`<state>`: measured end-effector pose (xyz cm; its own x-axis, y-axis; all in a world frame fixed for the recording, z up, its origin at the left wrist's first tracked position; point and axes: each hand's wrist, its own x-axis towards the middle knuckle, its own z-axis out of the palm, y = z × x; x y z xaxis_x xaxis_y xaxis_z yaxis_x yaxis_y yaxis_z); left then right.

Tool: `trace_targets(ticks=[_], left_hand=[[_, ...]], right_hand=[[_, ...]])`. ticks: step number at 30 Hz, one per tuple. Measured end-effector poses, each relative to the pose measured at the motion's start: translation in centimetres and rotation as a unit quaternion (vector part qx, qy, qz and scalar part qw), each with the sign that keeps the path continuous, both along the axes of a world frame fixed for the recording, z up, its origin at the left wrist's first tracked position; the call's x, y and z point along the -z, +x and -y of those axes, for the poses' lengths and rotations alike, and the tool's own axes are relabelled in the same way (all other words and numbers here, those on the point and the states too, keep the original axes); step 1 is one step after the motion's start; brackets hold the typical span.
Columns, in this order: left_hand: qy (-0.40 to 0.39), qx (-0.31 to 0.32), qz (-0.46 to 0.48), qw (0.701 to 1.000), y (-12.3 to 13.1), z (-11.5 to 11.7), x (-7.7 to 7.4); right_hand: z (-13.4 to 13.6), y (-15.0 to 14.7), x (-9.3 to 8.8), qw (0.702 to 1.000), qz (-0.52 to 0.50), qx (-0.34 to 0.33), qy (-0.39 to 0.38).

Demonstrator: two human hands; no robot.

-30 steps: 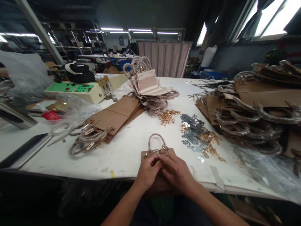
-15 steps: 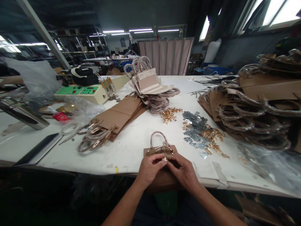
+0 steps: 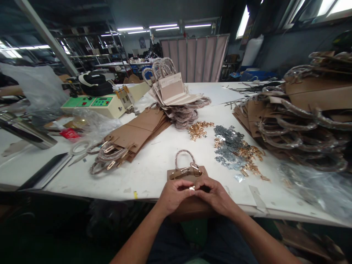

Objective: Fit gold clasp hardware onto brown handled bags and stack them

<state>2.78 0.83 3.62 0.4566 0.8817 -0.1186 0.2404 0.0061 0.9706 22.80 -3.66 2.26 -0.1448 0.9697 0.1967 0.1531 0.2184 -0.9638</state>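
Flat brown bag pieces [image 3: 140,128] lie to the left on the white surface [image 3: 154,165]; gold fittings [image 3: 199,130] and grey metal plates [image 3: 231,146] scatter ahead to the right, a bulky bag pile [image 3: 308,93] beyond. And here's the brown handbag [image 3: 189,209] at the near edge, its front partly covered! Forearms angle inward, left hand [image 3: 174,196] and right hand [image 3: 217,196] meeting, fingertips pinched narrow around a small shiny metal piece [image 3: 192,188].

Tbl [image 3: 155,161] w/ bags [image 3: 139,126], metal pcs [image 3: 230,146]
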Motion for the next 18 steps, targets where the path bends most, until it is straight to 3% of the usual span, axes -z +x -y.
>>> trace_targets(ticks=[8,14,18], left_hand=[[-0.022,0.004,0.028,0.999,0.13,-0.37,0.24],[0.071,-0.024,0.053,0.996,0.20,-0.44,0.31],[0.071,-0.009,0.061,0.996,0.16,-0.42,0.31]], right_hand=[[0.06,-0.28,0.25,0.999,0.007,0.026,0.033],[0.23,-0.28,0.15,0.995,0.025,0.086,-0.039],[0.16,-0.52,-0.19,0.994,-0.002,0.081,-0.068]])
